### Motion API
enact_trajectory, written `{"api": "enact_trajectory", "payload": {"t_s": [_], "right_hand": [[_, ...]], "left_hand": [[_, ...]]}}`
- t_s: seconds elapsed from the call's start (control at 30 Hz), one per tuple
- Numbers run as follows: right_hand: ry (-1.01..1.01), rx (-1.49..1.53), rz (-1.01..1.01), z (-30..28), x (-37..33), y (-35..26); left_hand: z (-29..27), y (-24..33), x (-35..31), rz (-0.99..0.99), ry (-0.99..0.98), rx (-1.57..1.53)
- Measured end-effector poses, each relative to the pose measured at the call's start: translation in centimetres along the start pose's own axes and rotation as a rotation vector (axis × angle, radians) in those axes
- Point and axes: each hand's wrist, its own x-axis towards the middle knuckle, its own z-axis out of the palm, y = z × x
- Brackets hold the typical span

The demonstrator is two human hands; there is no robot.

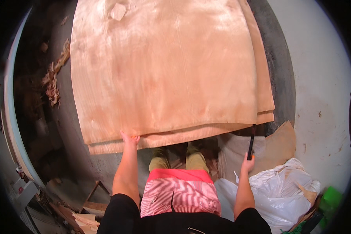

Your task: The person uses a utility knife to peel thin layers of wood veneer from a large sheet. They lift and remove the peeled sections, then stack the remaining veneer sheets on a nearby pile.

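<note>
Large thin tan sheets of wood veneer (163,70) lie stacked in front of me, the upper one slightly askew over those below. At the near edge, left of the middle, my left hand (130,138) is closed on the upper veneer sheet, some fingers hidden. My right hand (248,163) is wrapped round a slim black stick-like tool (252,142). Its far end meets the near right corner of the upper sheet; whether it grips or only touches there I cannot tell. Something orange shows on the fingers of both hands. A ragged hole (118,12) opens near the sheet's far left.
White plastic sacking (280,191) lies at the lower right, with loose brown sheet pieces (281,146) beside it. A pale wall (319,93) stands at the right. Torn veneer scraps (52,80) lie on the dark floor at the left. A green object (331,201) sits at the lower right.
</note>
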Motion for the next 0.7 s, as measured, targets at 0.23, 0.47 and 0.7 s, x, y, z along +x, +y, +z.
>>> {"api": "enact_trajectory", "payload": {"t_s": [0.23,0.47,0.7], "right_hand": [[0.047,-0.004,0.006,-7.8,2.4,5.7],[0.146,-0.030,-0.099,-14.4,1.6,4.2],[0.061,0.029,-0.044,-16.1,-5.1,2.2]], "left_hand": [[-1.4,-1.5,-1.0,0.145,0.175,0.419],[-3.6,-6.3,-0.5,0.732,0.022,1.078],[0.5,-5.9,-14.4,1.059,-0.329,1.405]]}}
